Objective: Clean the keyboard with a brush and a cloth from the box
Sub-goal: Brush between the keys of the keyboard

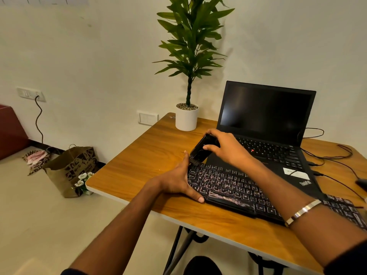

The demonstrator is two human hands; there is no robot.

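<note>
Counted on the bench (143,155): one keyboard (228,187), one brush (200,150), one open laptop (266,126), one potted plant (187,108) in a white pot, and several thin black cables (333,157) trailing off the right side. Two hands are in view. The left hand (176,181) lies flat against the keyboard's left end, fingers straight, thumb along the near edge, nothing grasped. The right hand (224,147) grips the brush from above, fingers and thumb wrapped round its black body; a metal bangle (303,211) sits on that wrist. The brush is black and blocky, tilted, with short dark bristles pointing down and touching the keyboard's far left corner. The keyboard is black with pale lettering on the keys; whitish scuff marks show on the space bar, and a brand name is printed on the edge just below it. It lies at a slant across the bench, directly in front of the laptop, its far edge against the laptop's base. The laptop screen is dark. The bench top is orange-brown wood grain with a pale rim, on dark metal legs. Walls are cream with two switch plates; the floor is light, carrying one printed brown paper bag (69,167), small white flowers (83,180) beside it, and a patterned cloth heap (36,158) near a dark red seat (12,130).
</note>
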